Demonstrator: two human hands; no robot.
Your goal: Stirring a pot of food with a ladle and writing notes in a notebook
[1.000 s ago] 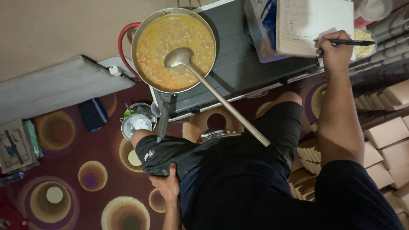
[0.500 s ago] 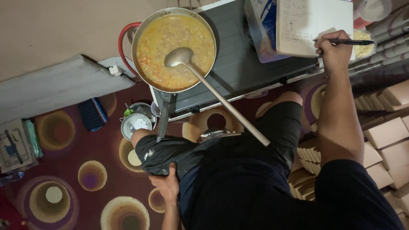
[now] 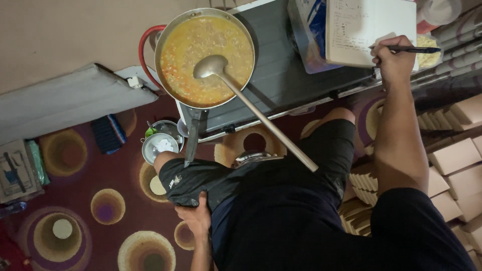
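Note:
My right hand [image 3: 394, 60] holds a black pen [image 3: 414, 49] with its tip on the open white notebook [image 3: 369, 27], which lies at the right end of the dark stove top [image 3: 281, 75]. My left hand [image 3: 195, 220] rests flat on my left thigh over the black shorts and holds nothing. A wide metal pan [image 3: 203, 57] full of orange-yellow stew sits on the stove's left side. A long metal ladle [image 3: 251, 105] lies in the stew, and its handle slants down toward my lap.
A red hose [image 3: 143, 47] curves behind the pan. Small steel bowls [image 3: 160, 143] stand on the patterned maroon carpet [image 3: 75, 221] by my left knee. A grey mat [image 3: 60, 103] lies at the left. Stacked cardboard boxes [image 3: 457, 155] fill the right side.

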